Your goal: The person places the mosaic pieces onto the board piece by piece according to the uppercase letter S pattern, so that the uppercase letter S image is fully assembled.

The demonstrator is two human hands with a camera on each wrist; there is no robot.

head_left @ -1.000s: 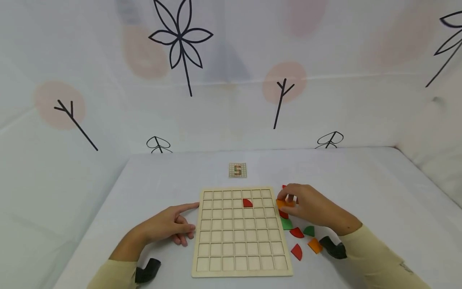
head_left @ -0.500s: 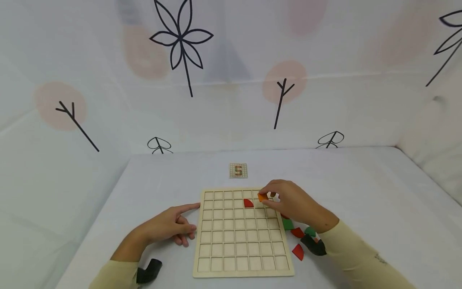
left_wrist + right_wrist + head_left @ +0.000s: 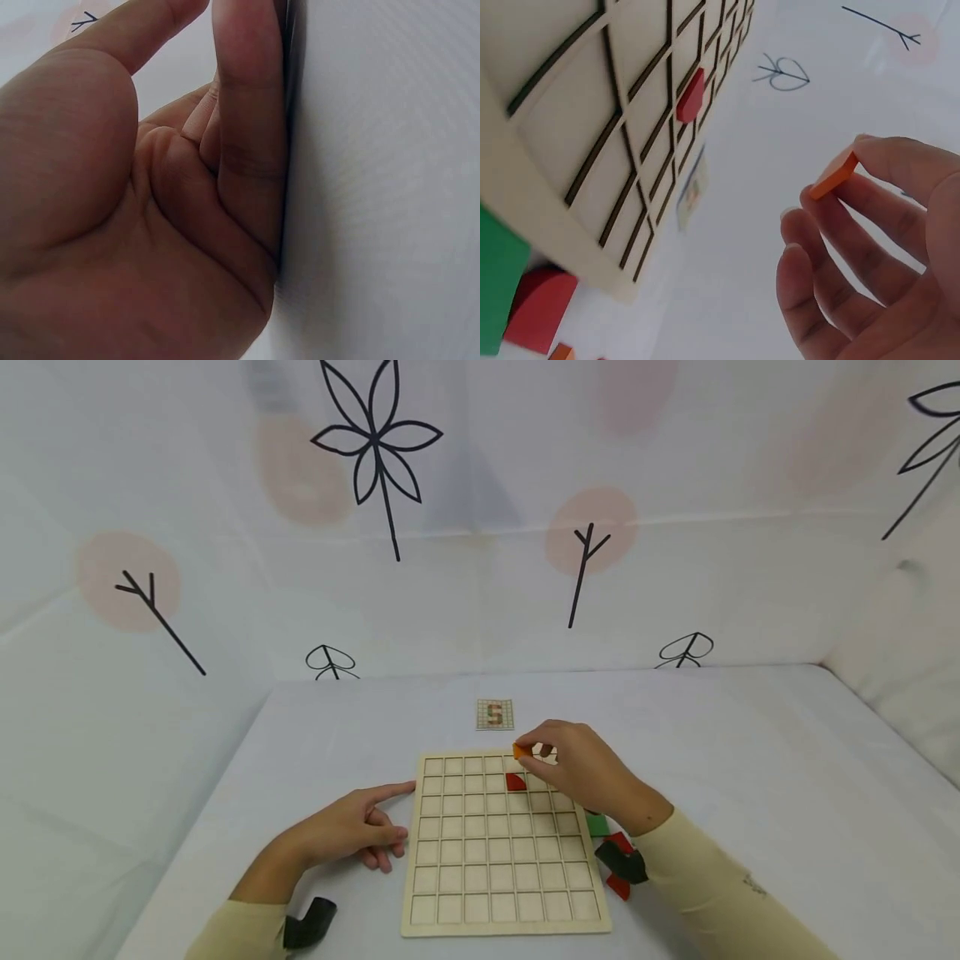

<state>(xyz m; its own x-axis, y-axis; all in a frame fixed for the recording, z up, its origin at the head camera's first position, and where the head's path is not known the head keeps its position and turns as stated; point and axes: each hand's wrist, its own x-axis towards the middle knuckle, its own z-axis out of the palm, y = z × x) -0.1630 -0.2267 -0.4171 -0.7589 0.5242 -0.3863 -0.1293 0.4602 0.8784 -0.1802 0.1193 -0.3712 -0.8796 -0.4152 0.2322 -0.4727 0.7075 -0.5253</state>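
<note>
My right hand point(image 3: 585, 764) pinches a small orange tile point(image 3: 522, 751) between thumb and fingertips, above the far edge of a pale wooden grid board point(image 3: 506, 930). The right wrist view shows this tile point(image 3: 835, 175) held on edge, its other fingers loosely bent beneath. One red quarter-circle piece point(image 3: 515, 782) lies in a cell of the board's second row, just below the held tile in the head view. At the board's left side my left hand point(image 3: 348, 827) rests on the table, index finger stretched to the rim, holding nothing; its curled lower fingers point(image 3: 247, 127) fill the left wrist view.
Beyond the board lies a small pattern card point(image 3: 495, 714) with an S on a grid. Right of the board are loose pieces, among them a green one point(image 3: 597, 824) and a red one point(image 3: 618, 887), partly hidden by my right wrist. White cloth hangs behind.
My right hand has lifted the orange tile from the loose pieces at the right and carried it left over the board to its far edge. The left hand stays in place.
</note>
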